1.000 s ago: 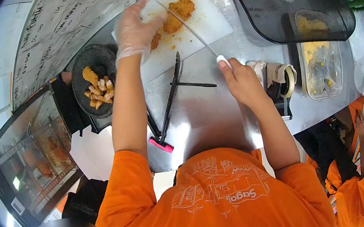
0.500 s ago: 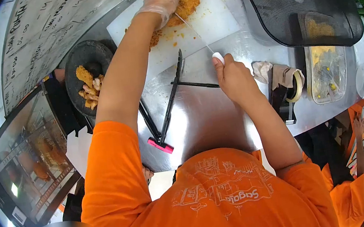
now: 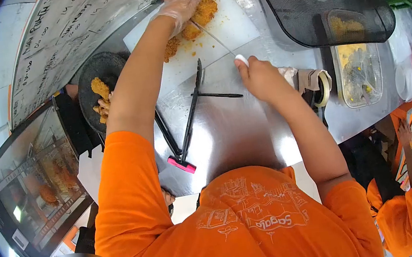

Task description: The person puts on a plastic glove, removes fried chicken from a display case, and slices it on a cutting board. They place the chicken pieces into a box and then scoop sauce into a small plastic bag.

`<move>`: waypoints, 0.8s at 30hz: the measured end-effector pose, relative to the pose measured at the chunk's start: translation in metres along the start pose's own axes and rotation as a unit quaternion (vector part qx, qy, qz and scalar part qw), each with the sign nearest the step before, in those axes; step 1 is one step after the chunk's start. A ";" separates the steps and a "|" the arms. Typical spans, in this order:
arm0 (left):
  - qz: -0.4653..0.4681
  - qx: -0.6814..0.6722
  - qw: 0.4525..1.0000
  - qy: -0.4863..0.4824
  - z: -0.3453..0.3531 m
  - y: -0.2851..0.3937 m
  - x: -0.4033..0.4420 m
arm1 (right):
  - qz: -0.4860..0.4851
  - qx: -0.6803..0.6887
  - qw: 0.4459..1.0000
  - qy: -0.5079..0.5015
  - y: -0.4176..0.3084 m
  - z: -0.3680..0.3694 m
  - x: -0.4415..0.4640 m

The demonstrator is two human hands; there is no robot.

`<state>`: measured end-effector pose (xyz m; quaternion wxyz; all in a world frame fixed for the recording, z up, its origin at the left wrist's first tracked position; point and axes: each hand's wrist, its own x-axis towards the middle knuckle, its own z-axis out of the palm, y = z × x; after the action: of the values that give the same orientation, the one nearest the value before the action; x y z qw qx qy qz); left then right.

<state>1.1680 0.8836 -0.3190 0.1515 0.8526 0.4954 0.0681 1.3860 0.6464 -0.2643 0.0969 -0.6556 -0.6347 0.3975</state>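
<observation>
My left hand [image 3: 180,3], in a clear plastic glove, holds down a breaded fried chicken piece [image 3: 205,11] on a white cutting board [image 3: 237,30]. My bare right hand [image 3: 263,78] is closed round the white handle of a knife [image 3: 218,40]. Its thin blade points up and left, with the tip at the chicken, partly against the crumbed coating. Another browned piece [image 3: 171,49] lies on the board below my left wrist, partly covered by my arm. Crumbs are scattered around both pieces.
Black tongs with a pink end [image 3: 182,165] lie on the steel table [image 3: 238,134]. A dark stone mortar [image 3: 88,97] with fried pieces stands left. At right are a tape roll [image 3: 323,88], a clear tub [image 3: 361,77] and a black mesh cover [image 3: 301,22]. A co-worker's orange sleeve [image 3: 403,219] shows lower right.
The board and chicken appear slightly further left as the view shifts. The knife has moved a little against the chicken. Both hands keep their hold.
</observation>
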 end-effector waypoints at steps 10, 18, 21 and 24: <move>0.058 -0.026 0.997 0.048 -0.051 0.027 -0.001 | -0.007 -0.009 0.999 0.051 -0.016 0.003 -0.013; 0.040 0.000 0.999 0.036 -0.044 0.018 -0.018 | -0.018 0.033 0.999 0.025 -0.014 0.013 -0.010; 0.020 -0.001 0.999 0.033 -0.039 0.015 -0.021 | -0.016 0.016 0.999 0.022 -0.015 0.018 -0.009; 0.018 -0.009 0.999 0.043 -0.029 0.008 -0.025 | -0.003 -0.019 1.000 0.022 -0.022 0.020 -0.009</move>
<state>1.1545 0.8639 -0.2884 0.1365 0.8564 0.4851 0.1122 1.3576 0.6343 -0.2601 0.0995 -0.6642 -0.6413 0.3711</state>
